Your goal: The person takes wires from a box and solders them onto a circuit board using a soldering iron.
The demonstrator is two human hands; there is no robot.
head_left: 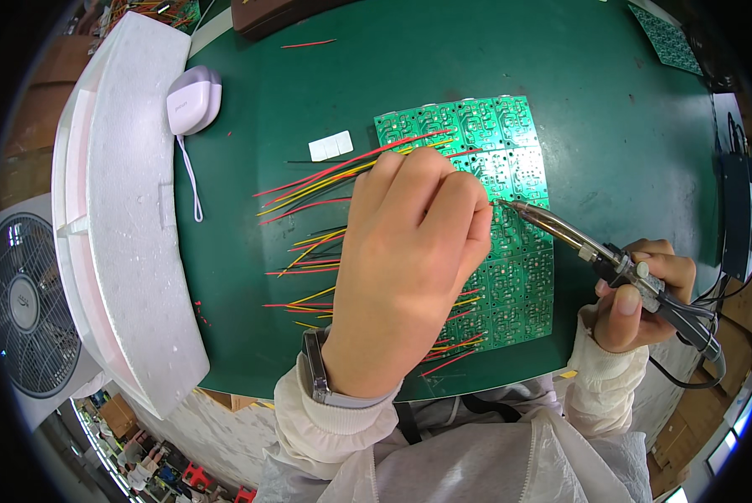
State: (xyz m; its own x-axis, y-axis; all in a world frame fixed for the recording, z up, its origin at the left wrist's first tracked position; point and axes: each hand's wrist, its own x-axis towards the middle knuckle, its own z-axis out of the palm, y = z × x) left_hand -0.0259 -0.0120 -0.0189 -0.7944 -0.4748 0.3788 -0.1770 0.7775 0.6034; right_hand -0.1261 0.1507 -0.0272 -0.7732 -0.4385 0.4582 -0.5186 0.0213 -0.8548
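Observation:
A green circuit board panel (522, 176), divided into several small boards, lies on the green mat. My left hand (409, 260) is over its left half, thumb and forefinger pinched around what looks like a thin red wire, mostly hidden by the fingers. In my right hand (644, 289) is a soldering iron (564, 230) with a metal feed fitting and a black cable. Its tip points left and touches or nearly touches the board beside the pinched fingertips. Red, yellow and black wires (309, 189) stick out leftward from the panel, partly behind my left hand.
A white foam block (137, 201) stands along the left edge, with a pale lilac case (194, 101) and strap against it. White label pieces (330, 147) and a loose red wire (309, 44) lie on the mat (619, 126). Another circuit board (667, 40) sits far right.

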